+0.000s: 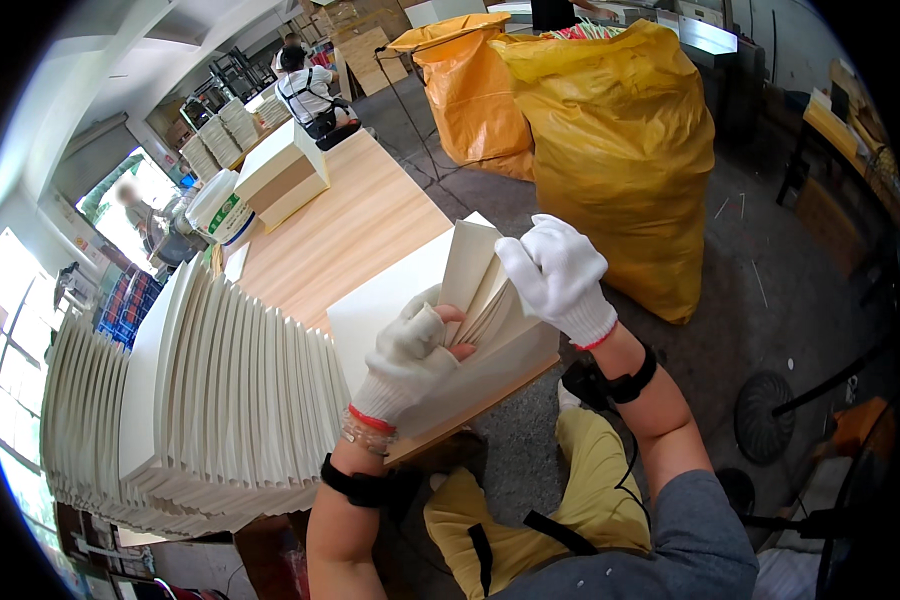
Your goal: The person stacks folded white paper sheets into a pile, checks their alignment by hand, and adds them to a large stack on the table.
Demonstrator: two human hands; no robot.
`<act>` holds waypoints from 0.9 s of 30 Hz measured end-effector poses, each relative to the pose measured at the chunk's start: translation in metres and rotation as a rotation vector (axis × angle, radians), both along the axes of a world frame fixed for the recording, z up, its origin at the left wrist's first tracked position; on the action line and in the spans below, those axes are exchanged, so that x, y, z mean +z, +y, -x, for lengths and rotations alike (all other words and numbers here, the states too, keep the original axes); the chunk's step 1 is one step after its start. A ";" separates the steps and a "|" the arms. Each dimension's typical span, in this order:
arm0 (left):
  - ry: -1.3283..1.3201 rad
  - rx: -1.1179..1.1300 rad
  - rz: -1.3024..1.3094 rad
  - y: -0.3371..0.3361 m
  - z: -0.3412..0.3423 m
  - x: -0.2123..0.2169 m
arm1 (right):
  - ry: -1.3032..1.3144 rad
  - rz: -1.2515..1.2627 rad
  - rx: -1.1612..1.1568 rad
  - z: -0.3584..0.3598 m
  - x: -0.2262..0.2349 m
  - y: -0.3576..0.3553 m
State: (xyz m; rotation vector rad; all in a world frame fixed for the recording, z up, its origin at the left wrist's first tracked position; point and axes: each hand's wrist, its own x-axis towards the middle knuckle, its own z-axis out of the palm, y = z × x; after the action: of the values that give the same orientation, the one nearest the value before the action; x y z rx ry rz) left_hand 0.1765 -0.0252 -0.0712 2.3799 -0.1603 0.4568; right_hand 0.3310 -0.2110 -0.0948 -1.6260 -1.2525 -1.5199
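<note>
My left hand [410,350], in a white glove with bare thumb and fingertips, is closed around the lower end of a small fanned bundle of white cards [467,265]. My right hand [558,272], fully gloved in white, has its fingers curled at the bundle's upper right edge; its fingertips are partly hidden. Under both hands lies a stack of large white sheets or flat panels [380,300] at the table's near corner. Left of it, a long row of white folded card pieces [240,370] leans in overlapping layers.
On the wood-grain table [355,205] stand a white block-shaped stack [285,170] and a white bucket [218,208]. Two big sacks, one orange [475,100] and one yellow [620,160], stand beyond the right hand. A round black stand base [765,418] rests on the floor. People are farther back.
</note>
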 end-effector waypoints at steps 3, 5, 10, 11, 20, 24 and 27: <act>0.022 -0.006 0.014 0.001 0.000 0.000 | 0.036 0.010 0.031 0.001 0.002 -0.002; 0.033 -0.003 -0.001 0.001 0.001 0.003 | 0.097 0.057 0.046 0.003 0.003 -0.006; -0.178 -0.027 -0.186 -0.004 -0.001 0.002 | 0.361 0.011 0.254 0.008 0.012 -0.008; -0.157 -0.006 -0.215 -0.005 -0.001 0.002 | 0.408 -0.034 0.294 0.007 0.010 -0.007; 0.019 0.066 -0.273 -0.008 -0.005 0.015 | 0.257 -0.085 0.260 0.004 0.002 -0.005; -0.031 0.034 -0.237 -0.004 -0.008 0.009 | 0.218 -0.057 0.246 0.002 0.000 -0.006; -0.019 0.020 -0.238 -0.004 -0.008 0.010 | 0.255 -0.051 0.258 0.002 0.002 -0.008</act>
State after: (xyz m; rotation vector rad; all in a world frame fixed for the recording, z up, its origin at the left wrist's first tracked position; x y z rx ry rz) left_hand 0.1845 -0.0297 -0.0613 2.6128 -0.2096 0.4937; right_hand 0.3293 -0.2188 -0.0930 -1.5052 -1.2175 -1.1403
